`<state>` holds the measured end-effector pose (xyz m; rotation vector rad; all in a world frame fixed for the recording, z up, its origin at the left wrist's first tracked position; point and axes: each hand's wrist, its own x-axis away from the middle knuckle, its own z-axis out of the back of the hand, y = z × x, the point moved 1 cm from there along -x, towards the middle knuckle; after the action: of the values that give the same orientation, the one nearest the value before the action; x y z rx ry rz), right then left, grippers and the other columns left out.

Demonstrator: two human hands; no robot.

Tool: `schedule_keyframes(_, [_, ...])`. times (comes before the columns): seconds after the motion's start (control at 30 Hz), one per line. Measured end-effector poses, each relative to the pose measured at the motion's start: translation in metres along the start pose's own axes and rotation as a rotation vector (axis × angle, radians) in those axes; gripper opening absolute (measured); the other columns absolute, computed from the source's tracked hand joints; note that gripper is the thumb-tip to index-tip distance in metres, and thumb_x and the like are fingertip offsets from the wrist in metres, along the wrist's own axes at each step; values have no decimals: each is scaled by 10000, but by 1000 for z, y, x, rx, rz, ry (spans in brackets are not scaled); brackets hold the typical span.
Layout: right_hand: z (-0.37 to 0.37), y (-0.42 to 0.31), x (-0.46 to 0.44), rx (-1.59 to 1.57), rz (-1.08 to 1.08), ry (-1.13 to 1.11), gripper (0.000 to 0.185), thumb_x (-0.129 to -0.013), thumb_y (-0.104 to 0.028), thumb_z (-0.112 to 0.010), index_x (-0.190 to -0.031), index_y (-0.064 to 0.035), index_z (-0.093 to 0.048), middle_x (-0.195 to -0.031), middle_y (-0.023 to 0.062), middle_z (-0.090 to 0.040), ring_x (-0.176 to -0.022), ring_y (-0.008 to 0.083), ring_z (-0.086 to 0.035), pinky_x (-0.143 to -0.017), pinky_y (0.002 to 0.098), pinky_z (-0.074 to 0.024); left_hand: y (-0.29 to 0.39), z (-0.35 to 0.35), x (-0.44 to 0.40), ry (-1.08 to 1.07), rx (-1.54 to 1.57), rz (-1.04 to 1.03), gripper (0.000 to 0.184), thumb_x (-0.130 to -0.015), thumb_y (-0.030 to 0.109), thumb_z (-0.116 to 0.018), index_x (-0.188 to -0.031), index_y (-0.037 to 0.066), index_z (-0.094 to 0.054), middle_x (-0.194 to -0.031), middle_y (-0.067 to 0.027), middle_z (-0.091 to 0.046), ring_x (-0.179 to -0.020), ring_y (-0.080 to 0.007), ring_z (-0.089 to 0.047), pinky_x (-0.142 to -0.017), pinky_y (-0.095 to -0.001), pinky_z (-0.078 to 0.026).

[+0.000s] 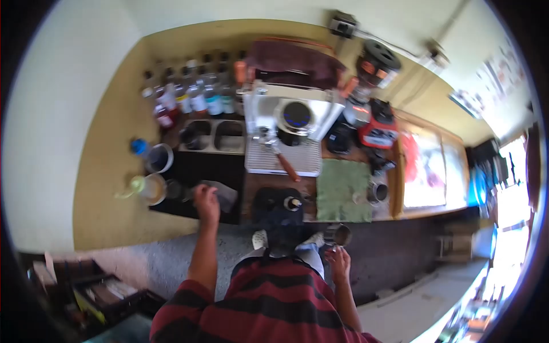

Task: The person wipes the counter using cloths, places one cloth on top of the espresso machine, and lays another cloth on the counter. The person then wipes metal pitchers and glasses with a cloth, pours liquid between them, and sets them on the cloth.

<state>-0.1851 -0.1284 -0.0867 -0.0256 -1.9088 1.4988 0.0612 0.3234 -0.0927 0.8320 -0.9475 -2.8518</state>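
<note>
My right hand (339,260) is closed on a metal milk pitcher (337,235), held in front of the counter's edge. My left hand (207,203) is over the black mat (200,168), its fingers bunched at the near-left side of a grey cloth (225,198). Just left of that hand stands a small clear glass (176,190). An espresso machine (285,114) is at the middle of the counter, and a portafilter (286,166) with a wooden handle lies over its drip tray. A tamper (292,203) stands on a black tamping mat in front.
Several syrup bottles (197,97) line the back left, behind a steel container with two wells (229,136). White tubs (159,158) stand at the left. A green cloth (344,191) and metal cup (377,193) lie right. A grinder (377,63) and red-based appliance (379,131) stand behind.
</note>
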Motion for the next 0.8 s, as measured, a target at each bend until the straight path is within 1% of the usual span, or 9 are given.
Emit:
schedule_keyframes(0.03, [-2, -1, 6, 5, -3, 36, 331, -1054, -336, -556, -1065, -12, -624, -1000, 107, -680, -871, 204, -699, -750, 327, -563, -2, -1, -9, 52, -22, -52, 313, -747, -118, -632, -996, 67, -672, -1099, -176, -563, -1039, -383, -589, -915, -452, -487])
schedule_keyframes(0.07, [-2, 0, 10, -23, -37, 45, 328, -1052, -327, -561, -1079, -7, -627, -997, 99, -680, -885, 213, -702, -764, 341, -562, 3, 2, -18, 19, 19, 18, 298, -745, -120, -643, -981, 60, -678, -1115, -176, -560, -1059, -385, -586, -920, -463, -481])
schedule_keyframes(0.17, [-4, 0, 11, -34, -22, 64, 322, -1043, -333, -580, -1043, -16, -638, -987, 88, -684, -896, 212, -703, -766, 337, -554, -8, -8, -31, -247, -368, 70, 338, -884, 141, -719, -1200, 76, -619, -1288, -215, -542, -1198, -405, -534, -1015, -515, -441])
schedule_keyframes(0.27, [-8, -5, -3, -19, 20, 63, 335, -1041, -353, -580, -1026, -25, -647, -965, 81, -690, -895, 198, -702, -754, 329, -547, 4, -8, -31, -199, -369, 116, 456, -931, 263, -706, -1309, 65, -547, -1363, -231, -516, -1251, -413, -507, -1051, -515, -422])
schedule_keyframes(0.37, [-9, -7, -40, 27, 59, -21, 344, -1043, -372, -573, -1024, -38, -652, -935, 72, -698, -896, 179, -700, -740, 312, -534, 26, 4, -32, -10, 7, 57, 430, -932, 246, -712, -1263, 29, -544, -1293, -215, -541, -1197, -410, -525, -1003, -493, -440])
schedule_keyframes(0.5, [-21, -7, -105, 14, 116, -98, 326, -1030, -383, -591, -1028, -60, -636, -938, 84, -706, -801, 196, -716, -640, 310, -540, 24, 21, 9, 40, 173, 243, 341, -920, 216, -729, -1135, 26, -544, -1047, -160, -529, -970, -342, -529, -875, -441, -457])
schedule_keyframes(0.6, [-38, -13, -150, 68, 86, -112, 346, -1014, -405, -613, -1046, -62, -637, -928, 70, -691, -775, 187, -711, -637, 298, -529, 3, 35, 39, 213, 137, 401, 428, -880, 221, -775, -1157, 23, -515, -1064, -149, -508, -967, -309, -507, -890, -436, -445])
schedule_keyframes(0.7, [-48, -20, -183, 52, 55, -145, 350, -1007, -406, -624, -1072, -63, -628, -940, 66, -677, -781, 183, -708, -618, 289, -520, -18, 48, 44, 326, 62, 519, 708, -801, 253, -856, -1316, -3, -442, -1210, -178, -495, -1125, -330, -501, -991, -435, -426])
schedule_keyframes(0.8, [-54, -26, -203, 59, 16, -165, 359, -1005, -403, -629, -1108, -60, -609, -980, 74, -668, -796, 187, -707, -613, 292, -525, -38, 51, 23, 395, 5, 436, 1029, -709, 264, -924, -1472, -33, -301, -1371, -228, -432, -1308, -373, -430, -1117, -440, -361])
